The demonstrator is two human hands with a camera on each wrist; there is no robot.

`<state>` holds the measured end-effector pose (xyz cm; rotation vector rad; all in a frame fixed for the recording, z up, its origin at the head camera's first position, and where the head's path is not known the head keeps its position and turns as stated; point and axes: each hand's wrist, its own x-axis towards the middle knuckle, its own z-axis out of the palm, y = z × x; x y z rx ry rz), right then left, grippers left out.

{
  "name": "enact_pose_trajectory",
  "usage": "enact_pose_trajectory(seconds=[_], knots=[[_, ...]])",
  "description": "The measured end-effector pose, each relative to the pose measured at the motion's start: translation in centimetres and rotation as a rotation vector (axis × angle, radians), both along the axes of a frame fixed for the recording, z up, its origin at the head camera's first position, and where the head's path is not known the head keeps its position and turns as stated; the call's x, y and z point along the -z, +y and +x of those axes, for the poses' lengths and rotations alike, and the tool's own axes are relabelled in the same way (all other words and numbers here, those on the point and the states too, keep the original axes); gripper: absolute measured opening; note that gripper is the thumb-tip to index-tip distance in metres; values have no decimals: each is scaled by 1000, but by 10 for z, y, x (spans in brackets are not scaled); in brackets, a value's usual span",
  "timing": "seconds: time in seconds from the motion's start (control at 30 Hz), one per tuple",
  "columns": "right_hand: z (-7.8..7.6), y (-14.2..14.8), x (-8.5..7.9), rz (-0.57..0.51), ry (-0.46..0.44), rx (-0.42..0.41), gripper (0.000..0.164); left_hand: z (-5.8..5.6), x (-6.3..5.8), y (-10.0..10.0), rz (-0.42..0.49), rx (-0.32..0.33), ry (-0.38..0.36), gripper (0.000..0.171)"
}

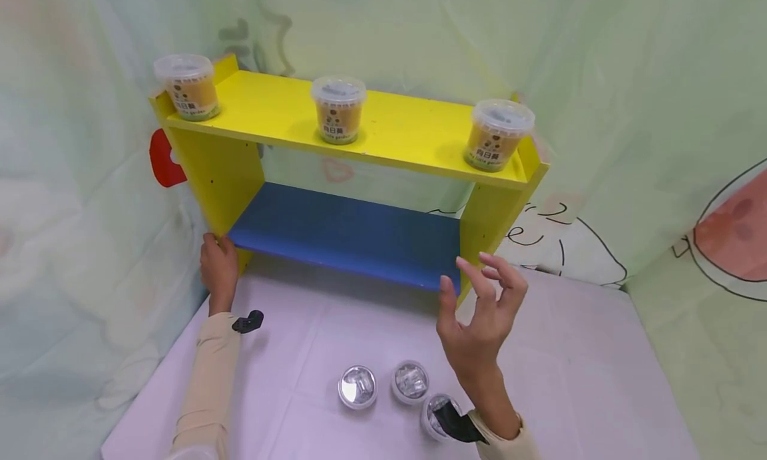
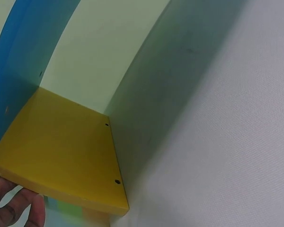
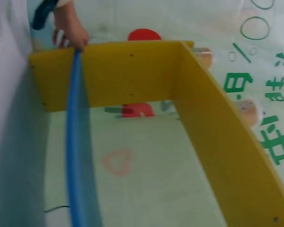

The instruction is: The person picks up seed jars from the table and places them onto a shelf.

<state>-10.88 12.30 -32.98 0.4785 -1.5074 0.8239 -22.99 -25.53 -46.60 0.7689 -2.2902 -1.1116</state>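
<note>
A small yellow shelf unit [image 1: 419,124] with a blue lower board [image 1: 347,237] stands on the white table. My left hand [image 1: 219,265] grips the front edge of its left side panel [image 2: 61,146], level with the blue board. In the left wrist view only some bent fingers [image 2: 37,210] show, against the panel's edge. My right hand [image 1: 482,313] is raised before the right end of the blue board, fingers spread and slightly bent, holding nothing. Three lidded plastic tubs stand upright along the yellow top board: a left tub [image 1: 193,90], a middle tub [image 1: 339,114] and a right tub [image 1: 496,137].
Three more tubs with silvery tops stand on the table [image 1: 299,353] in front of the shelf: one to the left [image 1: 357,387], a middle one [image 1: 411,382] and one partly hidden by the right wrist's black strap [image 1: 458,421]. Printed cloth [image 1: 629,114] hangs behind and beside the table.
</note>
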Motion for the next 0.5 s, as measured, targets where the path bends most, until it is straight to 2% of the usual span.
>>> enact_pose_trajectory(seconds=[0.13, 0.27, 0.5], knots=[[6, -1, 26, 106, -51, -45, 28, 0, 0, 0, 7, 4, 6, 49], [11, -1, 54, 219, -150, -113, 28, 0, 1, -1, 10, 3, 6, 50], [24, -1, 102, 469, -471, -216, 35, -4, 2, -4, -1, 8, 35, 50]])
